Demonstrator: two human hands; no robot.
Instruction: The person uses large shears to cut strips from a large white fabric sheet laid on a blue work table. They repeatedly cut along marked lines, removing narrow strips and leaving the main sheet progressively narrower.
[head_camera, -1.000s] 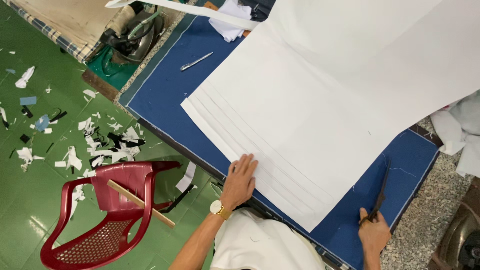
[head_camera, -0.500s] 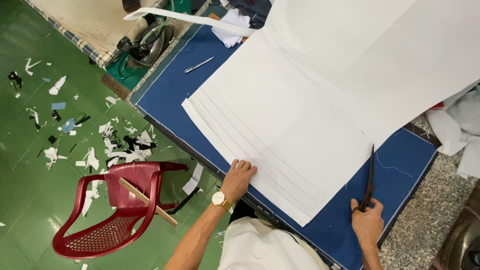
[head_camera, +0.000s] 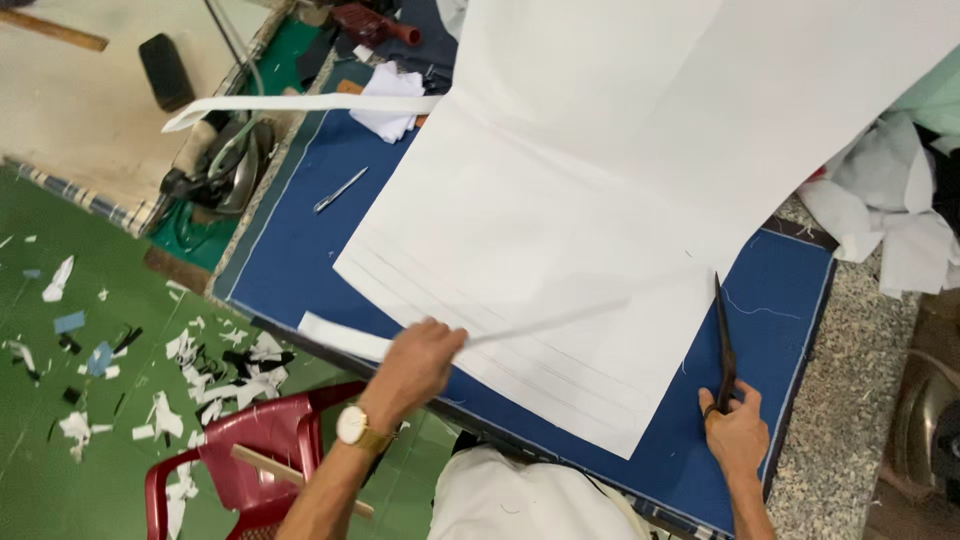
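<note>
Now left hand (head_camera: 415, 362) fingers pinch a thin white strip (head_camera: 540, 322); right hand (head_camera: 737, 432) fingers grip black scissors (head_camera: 722, 345).

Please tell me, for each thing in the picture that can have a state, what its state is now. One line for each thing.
left hand: closed on the white strip, lifted over the table edge
white strip: pulled away from the fabric, blurred
right hand: gripping the scissors' handles
scissors: blades together, lying at the fabric's right edge
white fabric: stacked in layers, spread flat on the blue table
red chair: upright, a wooden stick across it
</note>
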